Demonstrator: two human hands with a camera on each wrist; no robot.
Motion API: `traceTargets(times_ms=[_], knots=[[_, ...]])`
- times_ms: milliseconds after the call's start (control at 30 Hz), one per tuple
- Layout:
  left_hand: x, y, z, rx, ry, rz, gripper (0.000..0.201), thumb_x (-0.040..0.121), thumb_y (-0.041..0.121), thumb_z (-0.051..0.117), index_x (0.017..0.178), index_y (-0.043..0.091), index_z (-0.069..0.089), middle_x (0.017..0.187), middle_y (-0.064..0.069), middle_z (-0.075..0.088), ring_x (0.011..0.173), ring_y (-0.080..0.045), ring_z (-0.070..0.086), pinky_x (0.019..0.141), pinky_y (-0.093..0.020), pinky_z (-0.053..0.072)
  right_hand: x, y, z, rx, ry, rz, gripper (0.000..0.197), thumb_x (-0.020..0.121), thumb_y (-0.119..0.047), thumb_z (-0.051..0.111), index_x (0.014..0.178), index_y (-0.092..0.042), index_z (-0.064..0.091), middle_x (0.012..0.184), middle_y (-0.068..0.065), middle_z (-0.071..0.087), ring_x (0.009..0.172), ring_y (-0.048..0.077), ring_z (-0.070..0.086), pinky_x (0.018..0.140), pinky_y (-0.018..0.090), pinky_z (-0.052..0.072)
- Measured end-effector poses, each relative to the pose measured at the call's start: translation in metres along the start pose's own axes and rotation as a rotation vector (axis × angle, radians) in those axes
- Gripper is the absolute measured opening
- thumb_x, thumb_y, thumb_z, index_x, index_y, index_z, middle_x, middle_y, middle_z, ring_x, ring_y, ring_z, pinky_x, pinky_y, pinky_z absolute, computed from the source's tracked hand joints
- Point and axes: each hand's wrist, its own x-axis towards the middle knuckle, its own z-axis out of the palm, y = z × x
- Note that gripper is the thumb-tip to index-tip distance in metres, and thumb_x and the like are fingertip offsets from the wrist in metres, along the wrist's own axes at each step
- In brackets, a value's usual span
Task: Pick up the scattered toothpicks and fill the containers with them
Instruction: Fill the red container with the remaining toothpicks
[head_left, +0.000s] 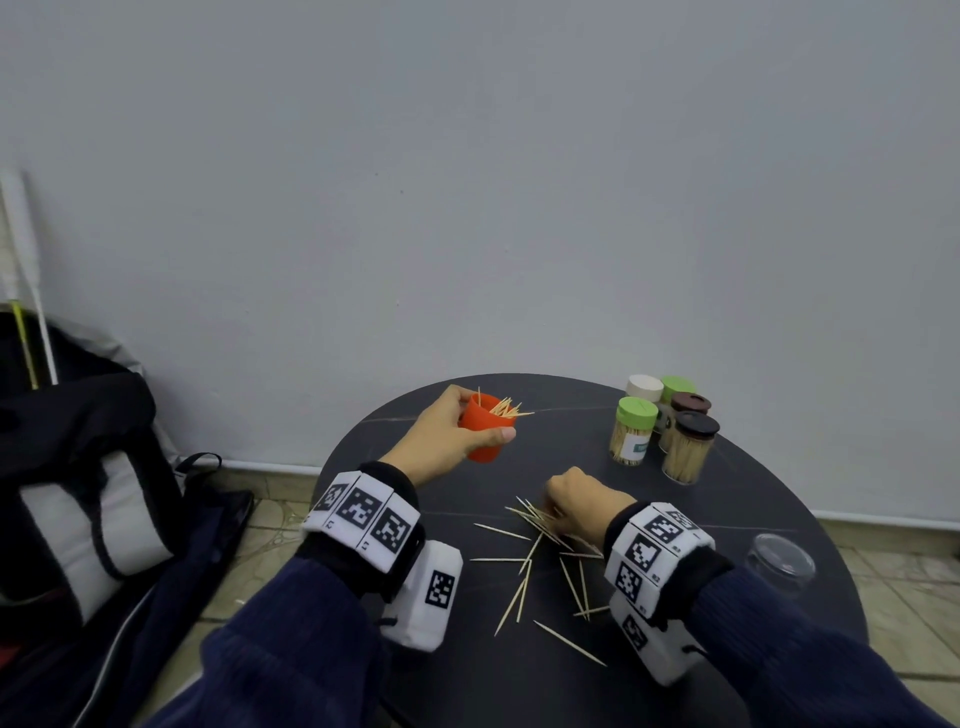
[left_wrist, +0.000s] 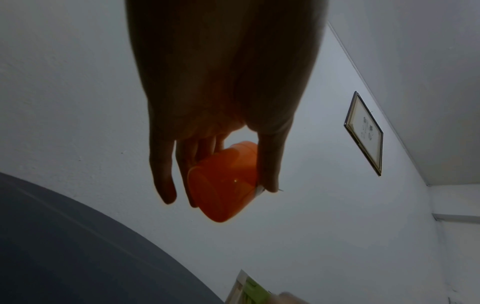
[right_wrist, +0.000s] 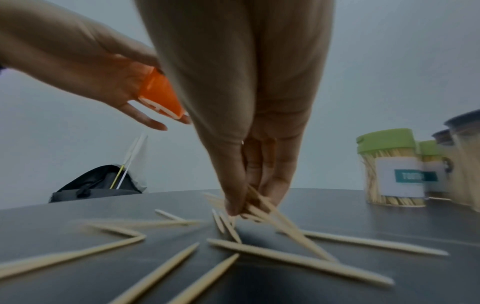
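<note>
A: Start with the head view. What is each of the hands doing?

B: The left hand (head_left: 447, 431) is wrapped around an orange cup (head_left: 485, 428), thumb across the front, holding it above the far left part of the dark round surface (head_left: 753, 519). A bunch of toothpicks (head_left: 506, 408) already pokes out of its mouth. The right hand (head_left: 582, 501) is curled over the loose toothpicks (head_left: 540, 561) strewn near the front edge, fingers bunched down on the pile.

A: Why hold the cup up rather than set it down?

B: My guess is that it keeps the opening close, so each pinch has a short trip. The capped jars (head_left: 660, 431) at the far right look full, and a clear container (head_left: 779, 558) waits at the right edge.

A: The left wrist view?

B: From below, the fingers (left_wrist: 162, 174) and thumb clasp the orange cup (left_wrist: 223, 183) from both sides; it tilts, clear of the surface (left_wrist: 78, 257).

A: And the right wrist?

B: The fingertips (right_wrist: 233, 203) are pressed together, pinching several toothpicks (right_wrist: 272, 214) whose far ends touch the surface (right_wrist: 389, 216). More lie flat around them. A green-lidded jar (right_wrist: 392, 168) stands just right. A bundled grip gathers several at once, though thin sticks could slip out.
</note>
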Motion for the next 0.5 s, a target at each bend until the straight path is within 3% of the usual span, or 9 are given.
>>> traceTargets(times_ms=[233, 500], knots=[[0.004, 0.000, 0.006, 0.028, -0.023, 0.003, 0.066, 0.081, 0.031, 0.070, 0.135, 0.013, 0.035, 0.133, -0.006, 0.048, 0.119, -0.022, 0.049, 0.097, -0.033, 0.045, -0.001, 0.024, -0.004, 0.269, 0.230, -0.071, 0.014, 0.086, -0.013, 0.064, 0.099, -0.008, 0.067, 0.103, 0.011, 0.067, 0.093, 0.021, 0.062, 0.081, 0.027, 0.049], [0.005, 0.003, 0.014, 0.023, -0.038, 0.007, 0.065, 0.082, 0.030, 0.070, 0.134, 0.014, 0.034, 0.133, -0.006, 0.047, 0.117, -0.020, 0.048, 0.095, -0.030, 0.045, -0.004, 0.034, -0.008, 0.563, 0.506, -0.089, 0.011, 0.082, -0.016, 0.070, 0.091, -0.009, 0.068, 0.079, 0.003, 0.068, 0.066, 0.007, 0.061, 0.064, 0.013, 0.046]])
